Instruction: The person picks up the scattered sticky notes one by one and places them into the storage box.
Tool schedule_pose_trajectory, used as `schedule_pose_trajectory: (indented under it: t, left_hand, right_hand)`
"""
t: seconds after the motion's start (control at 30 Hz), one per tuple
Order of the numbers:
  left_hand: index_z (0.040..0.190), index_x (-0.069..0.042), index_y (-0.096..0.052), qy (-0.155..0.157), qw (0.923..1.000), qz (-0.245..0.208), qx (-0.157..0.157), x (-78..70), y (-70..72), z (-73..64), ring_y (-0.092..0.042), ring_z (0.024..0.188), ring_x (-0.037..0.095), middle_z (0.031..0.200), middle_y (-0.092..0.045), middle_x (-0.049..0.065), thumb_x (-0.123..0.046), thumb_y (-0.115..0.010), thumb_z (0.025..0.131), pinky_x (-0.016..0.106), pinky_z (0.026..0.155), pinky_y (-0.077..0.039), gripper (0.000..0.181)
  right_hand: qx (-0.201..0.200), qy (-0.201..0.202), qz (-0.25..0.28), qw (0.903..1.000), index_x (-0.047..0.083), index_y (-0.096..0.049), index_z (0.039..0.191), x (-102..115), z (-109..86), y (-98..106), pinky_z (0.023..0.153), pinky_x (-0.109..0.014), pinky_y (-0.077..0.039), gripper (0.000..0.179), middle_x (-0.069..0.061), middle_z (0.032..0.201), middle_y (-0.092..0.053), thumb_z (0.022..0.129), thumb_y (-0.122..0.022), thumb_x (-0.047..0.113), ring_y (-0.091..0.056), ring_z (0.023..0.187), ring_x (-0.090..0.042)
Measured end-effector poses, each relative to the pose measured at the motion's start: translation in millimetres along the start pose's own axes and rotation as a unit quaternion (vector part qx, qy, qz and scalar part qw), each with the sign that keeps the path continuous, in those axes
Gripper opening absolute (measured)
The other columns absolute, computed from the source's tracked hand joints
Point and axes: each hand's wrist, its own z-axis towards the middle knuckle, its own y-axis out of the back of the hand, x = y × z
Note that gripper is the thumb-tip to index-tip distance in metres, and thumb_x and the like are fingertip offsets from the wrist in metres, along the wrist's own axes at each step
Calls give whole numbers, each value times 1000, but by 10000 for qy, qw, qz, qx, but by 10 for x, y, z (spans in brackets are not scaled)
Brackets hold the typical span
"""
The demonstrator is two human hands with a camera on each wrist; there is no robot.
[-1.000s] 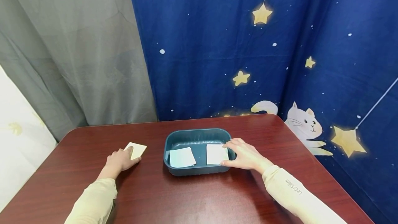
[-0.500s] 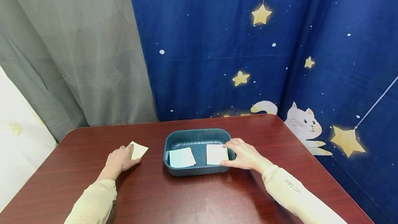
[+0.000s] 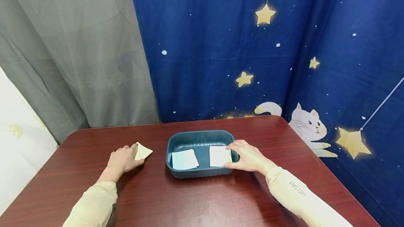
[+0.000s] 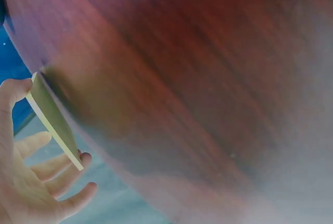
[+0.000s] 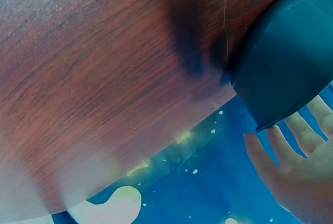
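Observation:
My left hand [image 3: 121, 160] pinches a pale yellow pad of square notes [image 3: 142, 151] between thumb and fingers, left of a dark teal bin [image 3: 202, 173]. The left wrist view shows the pad [image 4: 52, 117] tilted, with the thumb at one end and fingertips at the other. Inside the bin are a pale bluish note pad [image 3: 184, 159] on the left and a whiter note pad [image 3: 220, 156] on the right. Over the bin's right rim reaches my right hand [image 3: 247, 156], its fingertips at the white pad's right side. In the right wrist view the bin wall [image 5: 291, 62] hides those fingertips.
Everything stands on a reddish-brown wooden table [image 3: 202, 206] with rounded far corners. Behind it hang a grey curtain [image 3: 82, 52] and a blue curtain [image 3: 214, 45] printed with stars and a white cat.
The yellow pad has shifted slightly to the right and turned in my left hand, its exposed corner now farther right. My right hand and the bin look unmoved.

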Motion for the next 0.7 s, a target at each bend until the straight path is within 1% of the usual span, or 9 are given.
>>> schedule_pose_trajectory:
  t: [0.13,0.33,0.5,0.7]
  left_hand:
    - [120,1,-47,-73,9998,-27,-175,-24,66,-1,-51,69,33,82,-52,18,-44,-62,66,49,57,-39,71]
    - [121,-1,-48,-262,9982,-17,-532,-75,188,8,-51,67,31,81,-53,16,-44,-63,66,47,55,-38,71]
    - [122,-2,-48,-448,9961,-24,-761,-163,312,11,-51,67,31,82,-54,16,-43,-63,67,48,55,-38,71]
    - [122,-2,-48,-630,9938,-103,-912,-300,459,24,-52,70,30,88,-55,17,-41,-63,67,48,57,-38,69]
  right_hand:
    - [6,2,19,10000,18,-59,113,0,0,2,78,-47,-41,64,3,115,-52,68,-57,65,-40,111,-19]
    - [3,-11,20,10000,18,-59,112,5,-1,7,78,-47,-41,64,3,115,-52,68,-57,65,-40,111,-19]
    - [17,-37,2,10000,18,-59,112,6,-4,10,78,-48,-41,65,3,115,-52,68,-56,65,-39,112,-19]
    - [13,-22,11,10000,19,-59,112,8,-7,11,79,-47,-41,64,2,115,-52,68,-56,65,-40,111,-19]
